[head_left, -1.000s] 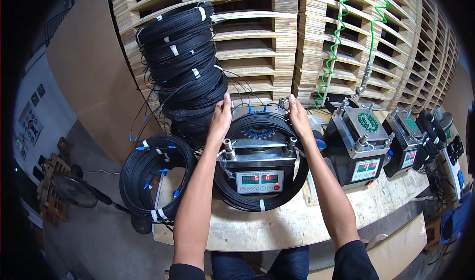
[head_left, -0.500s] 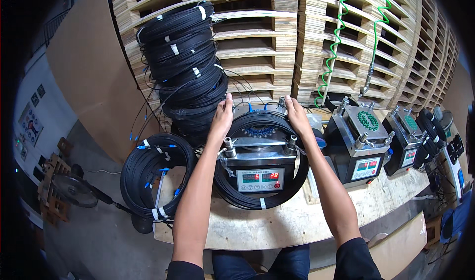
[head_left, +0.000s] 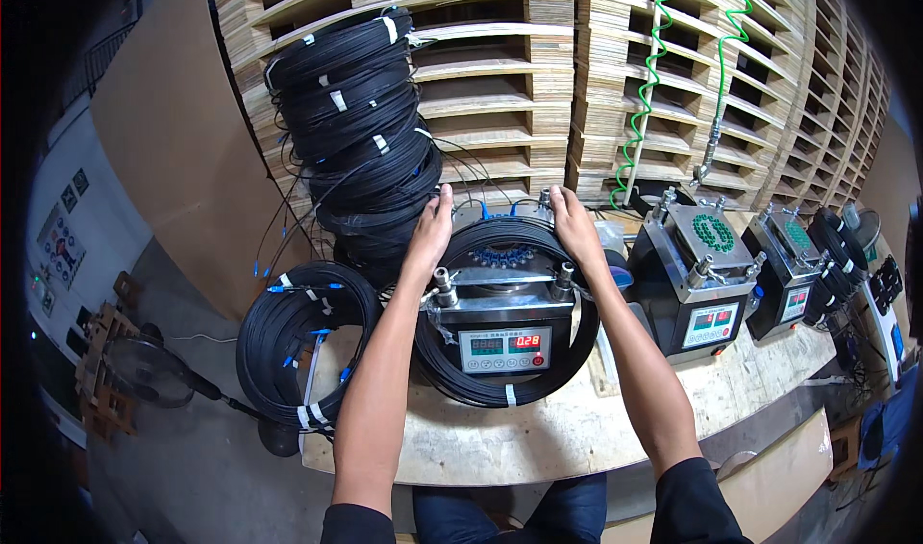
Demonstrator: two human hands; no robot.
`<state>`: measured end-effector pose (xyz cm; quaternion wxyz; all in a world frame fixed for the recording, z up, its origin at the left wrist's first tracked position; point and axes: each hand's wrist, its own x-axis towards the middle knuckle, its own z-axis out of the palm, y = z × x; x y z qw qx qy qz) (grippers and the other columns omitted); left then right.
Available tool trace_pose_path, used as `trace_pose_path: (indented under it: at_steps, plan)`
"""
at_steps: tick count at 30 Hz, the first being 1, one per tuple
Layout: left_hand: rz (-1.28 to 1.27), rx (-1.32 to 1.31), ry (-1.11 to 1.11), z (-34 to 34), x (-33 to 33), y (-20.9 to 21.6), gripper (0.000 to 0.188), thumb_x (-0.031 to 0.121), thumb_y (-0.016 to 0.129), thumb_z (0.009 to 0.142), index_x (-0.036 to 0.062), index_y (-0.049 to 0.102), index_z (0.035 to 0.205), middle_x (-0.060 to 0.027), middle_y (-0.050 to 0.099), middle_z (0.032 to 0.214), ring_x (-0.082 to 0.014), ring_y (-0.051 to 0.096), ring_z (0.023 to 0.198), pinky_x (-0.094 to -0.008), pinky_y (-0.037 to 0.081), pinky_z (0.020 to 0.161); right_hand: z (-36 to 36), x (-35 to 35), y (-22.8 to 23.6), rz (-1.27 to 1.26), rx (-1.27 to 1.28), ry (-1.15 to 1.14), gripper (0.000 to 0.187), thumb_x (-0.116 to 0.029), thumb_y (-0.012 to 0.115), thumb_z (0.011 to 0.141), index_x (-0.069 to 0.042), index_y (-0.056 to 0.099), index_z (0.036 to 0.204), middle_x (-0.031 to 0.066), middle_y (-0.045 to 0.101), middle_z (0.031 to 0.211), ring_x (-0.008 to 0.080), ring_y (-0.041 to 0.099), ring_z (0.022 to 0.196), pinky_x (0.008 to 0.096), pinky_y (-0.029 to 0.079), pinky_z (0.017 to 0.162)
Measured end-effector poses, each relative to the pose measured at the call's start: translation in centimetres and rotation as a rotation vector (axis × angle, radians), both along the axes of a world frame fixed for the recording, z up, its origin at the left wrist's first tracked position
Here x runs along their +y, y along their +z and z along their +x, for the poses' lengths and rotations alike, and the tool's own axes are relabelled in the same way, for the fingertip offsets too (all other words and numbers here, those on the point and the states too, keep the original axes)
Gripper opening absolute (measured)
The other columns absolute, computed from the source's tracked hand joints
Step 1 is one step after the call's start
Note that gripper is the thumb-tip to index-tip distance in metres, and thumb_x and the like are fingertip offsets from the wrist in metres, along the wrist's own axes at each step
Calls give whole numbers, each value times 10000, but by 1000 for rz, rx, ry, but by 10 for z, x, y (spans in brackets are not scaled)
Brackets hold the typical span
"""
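Observation:
A tabletop machine with a steel top and a lit digital panel stands in front of me. Hung around it is a coil of black cable, tied with white tape. Blue connectors ring its top plate, and thin leads run to them. My left hand closes at the far left corner post, its fingers partly hidden. At the far right corner post, my right hand is closed likewise, thumb against the metal. Two near corner posts stand untouched.
Left of the machine stands a tall stack of cable coils, with another coil bundle at the table's edge. Two similar machines sit to the right. Wooden pallets rise behind; green spiral hoses hang there. A fan is at far left.
The red display on the machine's panel has changed. Both hands stay at the far corners, and the view has shifted very slightly.

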<state>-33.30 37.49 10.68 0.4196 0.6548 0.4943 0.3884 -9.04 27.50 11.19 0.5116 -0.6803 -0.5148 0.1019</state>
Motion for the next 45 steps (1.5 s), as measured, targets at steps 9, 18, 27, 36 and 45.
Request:
trace_pose_path:
  at_steps: [9,18,27,36,45]
  plan:
    - [-5,13,43,-3,-8,6,926,775,337,936,25,432,1472,-283,499,1440,-400,448,1377,-438,331,1138,5,9,-10,118,133,132,631,-500,451,1043,19,477,1400,306,645,1210,400,620,1186,419,454,1016]
    - [-11,-67,23,-1,-8,5,927,760,378,936,-1,441,1461,-293,488,1448,-397,441,1385,-433,329,1140,7,8,-11,95,104,115,645,-535,424,1040,-12,470,1416,328,607,1267,432,579,1235,440,441,1036]
    - [17,-15,22,3,-16,10,933,751,379,941,-14,407,1476,-313,469,1454,-418,423,1394,-433,323,1145,12,9,-12,54,56,132,642,-537,432,1037,-24,468,1422,328,592,1293,450,565,1246,449,446,1035]
    - [-5,14,67,-1,-15,9,924,748,381,941,11,380,1499,-325,452,1463,-440,428,1385,-449,328,1143,10,13,-14,84,89,174,651,-519,459,1034,-27,423,1458,321,597,1293,432,572,1251,432,445,1037]
    - [63,16,-29,-7,-2,-1,930,749,370,945,3,380,1502,-298,460,1472,-415,414,1403,-438,312,1156,-1,2,-3,-9,0,84,667,-552,418,1031,-12,506,1412,295,572,1349,428,546,1277,437,429,1060]
